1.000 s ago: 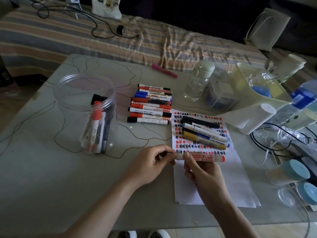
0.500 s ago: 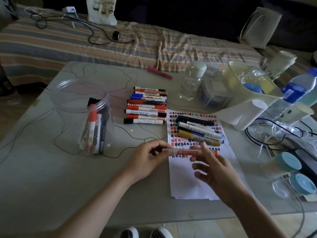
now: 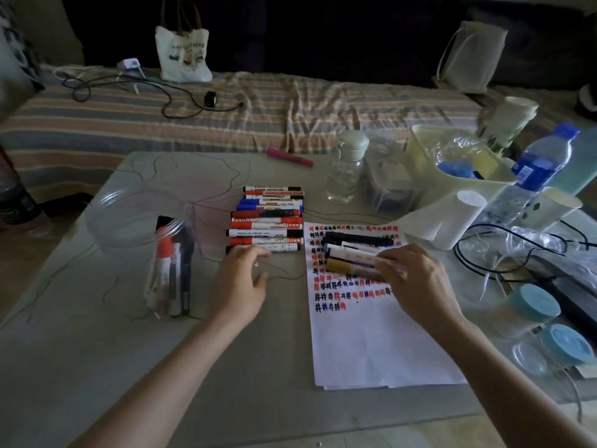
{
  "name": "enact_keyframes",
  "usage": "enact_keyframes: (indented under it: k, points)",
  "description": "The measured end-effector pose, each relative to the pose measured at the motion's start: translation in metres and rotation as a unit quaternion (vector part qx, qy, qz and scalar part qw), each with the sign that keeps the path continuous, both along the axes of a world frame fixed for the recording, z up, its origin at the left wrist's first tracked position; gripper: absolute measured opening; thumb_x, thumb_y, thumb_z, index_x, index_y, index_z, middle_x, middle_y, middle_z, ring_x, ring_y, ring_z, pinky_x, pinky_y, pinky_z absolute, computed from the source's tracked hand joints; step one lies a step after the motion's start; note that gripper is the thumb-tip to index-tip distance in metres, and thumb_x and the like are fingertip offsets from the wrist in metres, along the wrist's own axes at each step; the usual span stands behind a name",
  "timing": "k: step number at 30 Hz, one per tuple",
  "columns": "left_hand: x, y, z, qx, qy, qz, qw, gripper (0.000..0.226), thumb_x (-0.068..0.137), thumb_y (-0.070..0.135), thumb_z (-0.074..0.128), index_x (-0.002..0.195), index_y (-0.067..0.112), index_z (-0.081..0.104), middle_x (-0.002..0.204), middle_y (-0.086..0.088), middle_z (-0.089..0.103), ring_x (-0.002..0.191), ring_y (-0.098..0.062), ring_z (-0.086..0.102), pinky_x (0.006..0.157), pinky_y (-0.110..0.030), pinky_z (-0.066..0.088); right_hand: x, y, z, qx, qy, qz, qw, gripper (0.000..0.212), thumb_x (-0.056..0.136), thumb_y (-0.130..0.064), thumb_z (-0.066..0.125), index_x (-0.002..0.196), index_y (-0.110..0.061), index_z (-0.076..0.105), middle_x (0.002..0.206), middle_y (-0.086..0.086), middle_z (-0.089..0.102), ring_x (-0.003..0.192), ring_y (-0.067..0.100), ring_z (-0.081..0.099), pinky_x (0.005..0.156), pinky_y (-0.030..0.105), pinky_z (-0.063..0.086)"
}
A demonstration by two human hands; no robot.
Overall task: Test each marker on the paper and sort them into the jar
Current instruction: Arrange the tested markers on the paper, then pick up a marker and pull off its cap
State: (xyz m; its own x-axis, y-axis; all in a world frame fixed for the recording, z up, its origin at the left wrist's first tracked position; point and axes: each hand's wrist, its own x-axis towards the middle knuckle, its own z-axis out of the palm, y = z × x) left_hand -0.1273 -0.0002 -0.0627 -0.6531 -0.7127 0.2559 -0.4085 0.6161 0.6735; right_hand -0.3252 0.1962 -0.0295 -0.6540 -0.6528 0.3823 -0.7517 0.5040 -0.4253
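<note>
Toward the tabletop's (image 3: 97, 367) left edge, the jar (image 3: 145, 240) holds a few markers upright. Your left hand (image 3: 240, 282) reaches, fingers relaxed and empty, to the nearest of the marker row (image 3: 266, 221). On the paper (image 3: 371, 344), your right hand (image 3: 416, 279) grips a marker (image 3: 386, 261) atop the tested pile (image 3: 349, 253).

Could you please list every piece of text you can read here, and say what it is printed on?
"WHITEBOARD MARKER": top marker in the row, only just legible.
Upside-down "BOARD": red marker.
Tote bag: print blurred.
Paper: marker test scribbles, not readable.
Blue bottle label: too small.
</note>
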Motion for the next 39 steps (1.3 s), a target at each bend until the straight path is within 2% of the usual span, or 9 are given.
enact_keyframes:
  k: [7,12,16,19,21,25,29,34,39]
  points:
    - [-0.013,-0.022,-0.004,-0.150,-0.092,0.026,0.984,0.044,0.081,0.008,0.072,0.122,0.013,0.056,0.123,-0.005,0.056,0.112,-0.024,0.054,0.093,-0.036,0.046,-0.005,-0.006,-0.026,0.025,0.037,-0.044,0.998,0.022,0.081,-0.029,0.077,0.102,-0.023,0.076,0.104,0.004,0.062,0.096,0.025,0.052,0.078,0.037,0.032]
    - [-0.024,-0.033,-0.009,-0.207,-0.169,0.065,0.961,0.032,0.081,0.011,0.073,0.109,0.014,0.060,0.113,-0.007,0.058,0.101,-0.032,0.056,0.091,-0.049,0.039,-0.007,-0.005,-0.036,0.033,0.058,-0.039,0.997,0.029,0.077,-0.023,0.082,0.105,-0.023,0.074,0.108,0.005,0.061,0.098,0.026,0.051,0.078,0.037,0.033]
    - [-0.025,-0.031,-0.014,-0.203,-0.162,0.046,0.965,0.016,0.084,0.012,0.071,0.097,0.012,0.063,0.102,-0.008,0.055,0.088,-0.026,0.056,0.078,-0.042,0.041,0.004,-0.001,-0.033,-0.036,0.061,-0.011,0.997,0.031,0.081,-0.015,0.077,0.110,-0.019,0.070,0.107,0.005,0.059,0.094,0.023,0.056,0.078,0.036,0.046]
    - [-0.021,-0.011,-0.003,-0.132,-0.071,0.031,0.988,0.014,0.092,0.012,0.061,0.104,0.007,0.055,0.102,-0.007,0.052,0.071,-0.015,0.050,0.057,-0.021,0.039,0.027,0.008,-0.021,-0.144,-0.075,0.027,0.986,0.023,0.087,-0.019,0.071,0.110,-0.017,0.069,0.093,-0.007,0.063,0.074,0.002,0.061,0.066,0.011,0.050]
    - [-0.015,0.013,0.007,-0.069,-0.015,-0.046,0.996,0.011,0.097,0.013,0.053,0.107,0.009,0.053,0.090,0.001,0.052,0.059,-0.007,0.044,0.047,-0.017,0.034,0.046,0.013,-0.012,-0.174,-0.276,0.039,0.945,0.028,0.086,-0.036,0.065,0.108,-0.018,0.067,0.079,-0.006,0.067,0.063,0.007,0.064,0.058,0.017,0.051]
    - [0.002,0.065,0.022,0.004,-0.006,-0.230,0.973,0.018,0.095,0.015,0.055,0.111,0.020,0.059,0.096,0.011,0.060,0.083,0.002,0.055,0.068,-0.014,0.043,0.076,0.023,0.003,-0.193,-0.496,0.058,0.845,0.035,0.086,-0.044,0.058,0.107,-0.017,0.066,0.070,0.006,0.066,0.056,0.016,0.058,0.053,0.027,0.048]
    - [0.015,0.082,0.017,0.023,-0.023,-0.265,0.964,0.019,0.092,0.030,0.061,0.111,0.026,0.060,0.097,0.028,0.053,0.088,0.009,0.054,0.074,-0.007,0.041,0.081,0.038,0.001,-0.068,-0.462,0.075,0.881,0.023,0.092,-0.033,0.061,0.099,-0.014,0.071,0.060,-0.001,0.065,0.048,0.008,0.050,0.049,0.021,0.043]
    - [0.028,0.070,0.006,0.029,-0.043,-0.254,0.966,0.018,0.093,0.033,0.059,0.109,0.027,0.062,0.101,0.020,0.061,0.094,0.007,0.055,0.079,-0.011,0.044,0.080,0.049,-0.004,0.001,-0.473,0.044,0.880,0.034,0.098,-0.035,0.052,0.082,-0.013,0.073,0.049,-0.007,0.054,0.044,0.008,0.044,0.047,0.021,0.039]
    - [0.034,0.075,0.004,-0.012,-0.076,-0.288,0.955,0.018,0.097,0.036,0.049,0.110,0.026,0.056,0.099,0.019,0.053,0.090,0.004,0.050,0.075,-0.010,0.038,0.083,0.045,-0.004,0.120,-0.344,0.172,0.915,0.026,0.095,-0.041,0.057,0.073,-0.029,0.066,0.053,-0.017,0.055,0.052,0.001,0.045,0.056,0.016,0.037]
